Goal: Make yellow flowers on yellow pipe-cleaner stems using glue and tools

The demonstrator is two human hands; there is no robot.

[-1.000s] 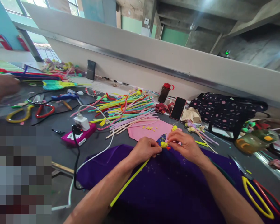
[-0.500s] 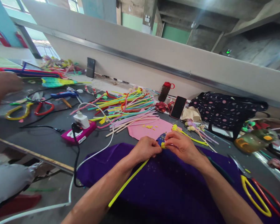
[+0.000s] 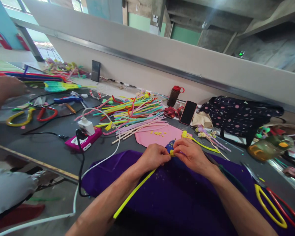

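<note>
My left hand is closed around a yellow pipe cleaner, whose long tail slants down to the lower left. At its upper end, a small yellow tuft sits between the two hands. My right hand pinches at this tuft with thumb and fingers; the exact grip is too small to make out. Both hands are over a purple cloth, at the front edge of a pink sheet. Small yellow bits lie on that sheet, and a yellow pipe cleaner with a bunched head rests right of it.
Beyond the hands lies a pile of coloured pipe cleaners. A pink power strip with cables is on the left, scissors on the right. A phone, bottle and dark bag stand behind. Another person's hand is far left.
My hands stay almost where they were, with only slight finger movement at the yellow tuft. The other person's hand at far left has shifted slightly to the right.
</note>
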